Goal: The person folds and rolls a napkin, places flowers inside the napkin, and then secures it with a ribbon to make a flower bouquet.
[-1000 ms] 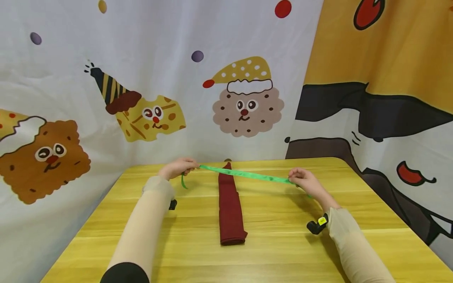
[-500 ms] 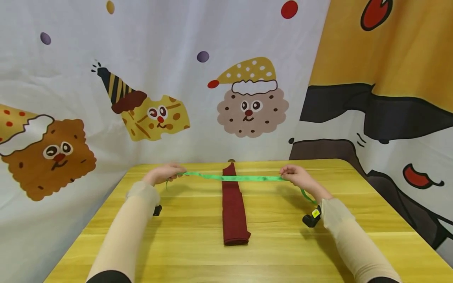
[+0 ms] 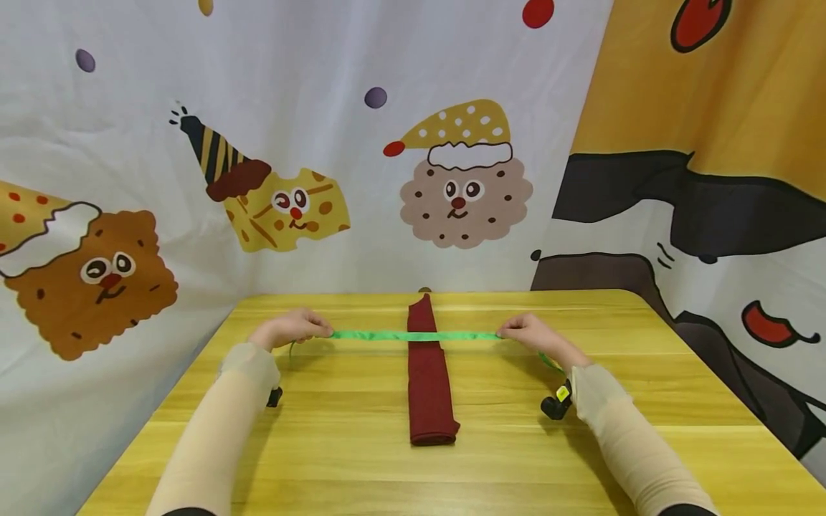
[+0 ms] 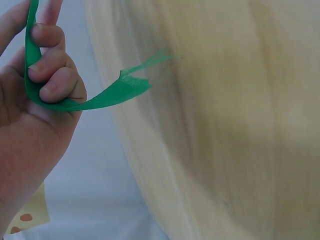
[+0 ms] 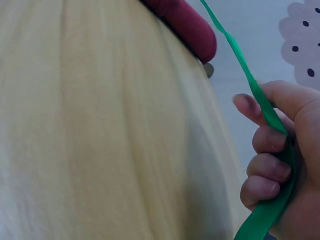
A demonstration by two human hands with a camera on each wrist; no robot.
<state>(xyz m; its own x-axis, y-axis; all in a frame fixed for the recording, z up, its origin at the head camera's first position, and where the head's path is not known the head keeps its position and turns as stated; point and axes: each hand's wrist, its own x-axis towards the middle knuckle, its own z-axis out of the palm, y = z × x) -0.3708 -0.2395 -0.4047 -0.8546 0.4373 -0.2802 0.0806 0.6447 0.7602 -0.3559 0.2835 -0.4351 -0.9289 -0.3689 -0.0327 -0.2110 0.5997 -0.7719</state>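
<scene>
A green ribbon (image 3: 374,335) is stretched level between both hands, crossing over the far half of a folded dark red cloth (image 3: 431,394). My left hand (image 3: 293,328) pinches it on the left side; in the left wrist view the ribbon (image 4: 100,100) runs through the curled fingers and its frayed end hangs past the palm. On the other side my right hand (image 3: 532,335) grips the ribbon, and its tail hangs below the wrist. The right wrist view shows the ribbon (image 5: 240,55) passing under the curled fingers. Whether the ribbon touches the cloth I cannot tell.
The cloth lies lengthwise on a yellow wood-grain table (image 3: 348,459). Behind the table's far edge hangs a white curtain (image 3: 310,115) printed with cartoon biscuits and cheese. A small camera (image 3: 556,403) is strapped at the right wrist.
Both hands have come nearer to me and lower, and the left has shifted leftward. The ribbon went from slanted to level and now crosses the cloth lower down. The cloth stays put.
</scene>
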